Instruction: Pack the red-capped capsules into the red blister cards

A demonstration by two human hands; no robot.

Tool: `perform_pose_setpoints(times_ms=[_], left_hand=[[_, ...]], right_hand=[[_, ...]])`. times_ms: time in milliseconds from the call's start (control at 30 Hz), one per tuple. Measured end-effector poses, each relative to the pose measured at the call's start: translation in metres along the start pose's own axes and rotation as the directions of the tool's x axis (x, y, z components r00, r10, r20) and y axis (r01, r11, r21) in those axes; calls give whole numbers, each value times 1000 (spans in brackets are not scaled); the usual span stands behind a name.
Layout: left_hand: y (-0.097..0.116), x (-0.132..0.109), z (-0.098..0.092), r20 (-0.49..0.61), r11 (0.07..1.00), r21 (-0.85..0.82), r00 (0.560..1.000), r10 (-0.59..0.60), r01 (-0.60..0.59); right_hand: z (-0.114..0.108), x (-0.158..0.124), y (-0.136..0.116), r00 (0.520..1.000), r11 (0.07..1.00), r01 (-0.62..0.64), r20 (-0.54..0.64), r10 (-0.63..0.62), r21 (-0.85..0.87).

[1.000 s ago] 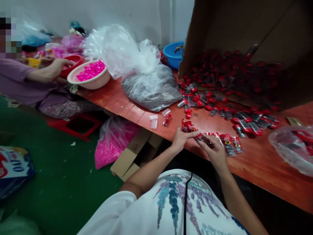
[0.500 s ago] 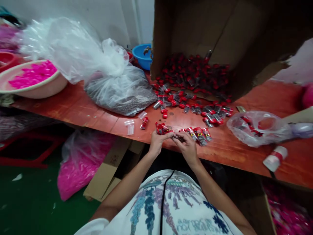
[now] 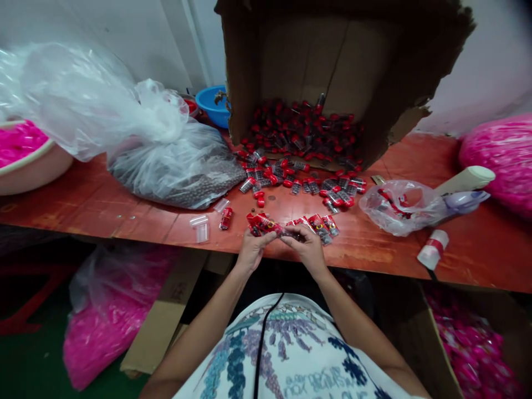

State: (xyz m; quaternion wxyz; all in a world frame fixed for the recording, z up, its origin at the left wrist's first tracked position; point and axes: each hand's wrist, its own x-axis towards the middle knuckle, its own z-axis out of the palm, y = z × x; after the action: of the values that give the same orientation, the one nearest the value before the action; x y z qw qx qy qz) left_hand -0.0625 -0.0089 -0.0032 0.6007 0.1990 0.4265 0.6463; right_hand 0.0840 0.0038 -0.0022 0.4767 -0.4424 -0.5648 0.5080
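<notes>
Over the table's front edge, my left hand (image 3: 251,250) is closed around several red printed packets (image 3: 266,224) with black and yellow marks. Beside it, my right hand (image 3: 308,249) pinches the dark right end of one packet between thumb and fingers; the fingers partly hide it. Just behind my right hand lie more red packets (image 3: 330,224), with dark contents showing in their clear lower parts. To the left of my hands are a red-wrapped tube (image 3: 225,218) and clear empty tubes (image 3: 201,228). Small red-capped tubes (image 3: 296,186) filled with dark beads lie scattered behind.
A tipped cardboard box (image 3: 409,119) holds a heap of red-capped tubes. Left of it sits a clear bag of dark beads (image 3: 178,172), with a blue basin (image 3: 213,105) behind. At right are a small plastic bag (image 3: 384,213), a white roll (image 3: 433,249) and a pink bag (image 3: 502,160).
The camera view has turned to the right, so the table's things appear further left. Both hands stay together on the packets, with more of the printed front showing now.
</notes>
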Motion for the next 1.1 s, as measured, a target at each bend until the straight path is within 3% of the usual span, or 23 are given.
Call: perform_pose_setpoints(times_ms=[67,133,333,400,500,567,633,767,833,933,1100], left_hand=[[0,0,3,-10,1000,2,1000,25,-25],[2,-1,5,14,999,10,999,35,-35],[10,-5,10,93,1000,-8,995,25,-24],[10,-7,12,98,999,-23,995,30,-28],[8,-6,14,61,999,-9,997,50,-50],[7,-4,14,24,998,16,998,59,-59],[6,-3,13,1,997,33,997,73,-73],[8,-2,12,7,992,32,993,120,-120],[9,-3,12,32,992,40,992,119,-120],[10,-5,12,55,991,78,993,105,-109],[11,-3,12,24,992,113,998,62,-64]], right_hand=[[1,-4,-1,996,993,84,-29,-87,-88],[2,-7,-3,996,993,83,-37,-86,-84],[4,-10,-6,992,985,-117,60,110,125],[4,-11,-7,998,996,-53,16,52,78],[3,-12,-8,985,988,129,-102,-138,-83],[2,-13,-9,975,974,178,-111,-194,-143],[1,-13,-10,982,981,149,-93,-162,-126],[0,-13,-12,998,997,-48,-27,50,66],[1,-12,-12,996,989,-92,-2,93,117],[2,-12,-10,999,997,-27,-36,30,77],[1,-12,-7,985,979,148,-64,-158,-138]])
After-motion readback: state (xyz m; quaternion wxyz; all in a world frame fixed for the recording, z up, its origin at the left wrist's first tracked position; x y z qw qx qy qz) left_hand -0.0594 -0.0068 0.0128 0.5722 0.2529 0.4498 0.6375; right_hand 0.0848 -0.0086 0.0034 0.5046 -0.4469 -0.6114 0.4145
